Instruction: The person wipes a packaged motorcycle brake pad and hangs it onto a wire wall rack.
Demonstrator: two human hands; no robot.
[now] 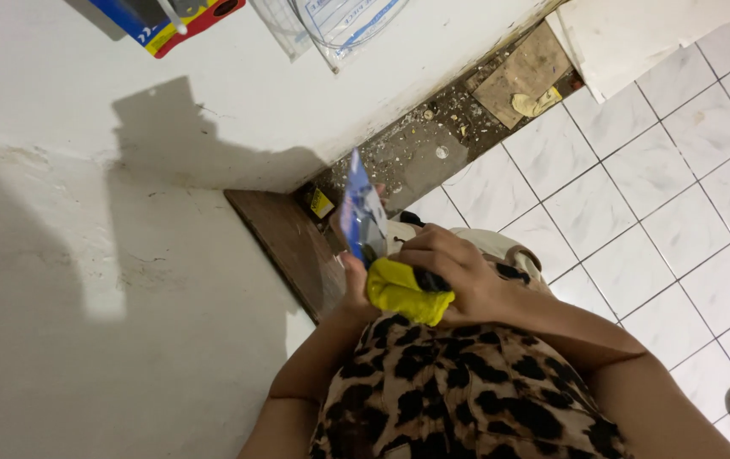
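The view looks straight down the person's front, over a leopard-print garment point(458, 391) at the bottom centre of the frame.

Right hand point(458, 276): centre of the frame, fingers curled closed over a tool with a yellow handle point(403, 293) and a black section beside it. The kind of tool cannot be told. The grip is closed on the handle.

Left hand point(355, 285): just left of the right hand, mostly hidden behind the handle and a pack. It holds the lower end of a blue-and-white flat pack point(361, 217), which stands upright above both hands, at centre frame. The grip is closed on the pack.

The two hands touch, with the handle between them and the pack rising from the same point.

Surroundings:
- White wall point(84, 297) fills the left half of the frame.
- A dark wooden board point(284, 242) leans at the wall's foot, just left of the hands.
- A strip of bare, rubble-strewn floor point(433, 144) runs toward the upper right.
- White floor tiles point(654, 187) cover the right side.
- Clear plastic bags point(339, 25) hang at the upper centre; a red, blue and yellow item point(169, 21) sits at the upper left.
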